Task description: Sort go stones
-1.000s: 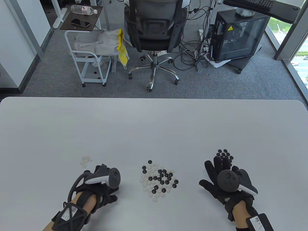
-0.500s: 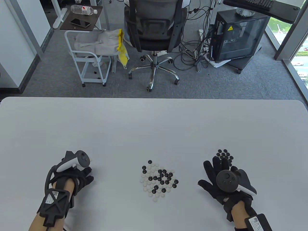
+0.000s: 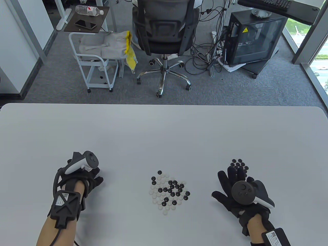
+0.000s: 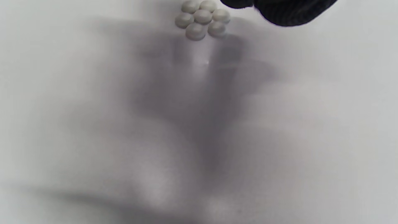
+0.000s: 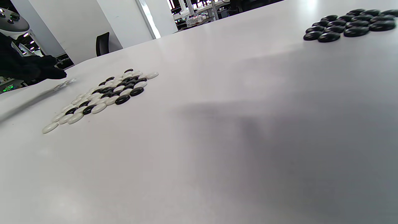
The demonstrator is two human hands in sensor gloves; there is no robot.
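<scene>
Likely slick, the small stones in the mixed pile [image 3: 169,191] need edge pinches; right hand [image 3: 237,189] lies flat, left hand's [image 3: 84,178] grip unclear.

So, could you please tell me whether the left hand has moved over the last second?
Yes. The left hand has moved left and farther up the table, away from the mixed pile of stones, and now covers the small white group.

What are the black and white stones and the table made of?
Black stones: smooth and glossy, with bright glints on their domed tops; likely glass or polished plastic, hard to tell which. White stones: duller and creamy, with soft shading; perhaps plastic, shell or ceramic. Table: pale grey, flat and faintly shiny, since it mirrors the window light in the right wrist view; probably laminate.
</scene>
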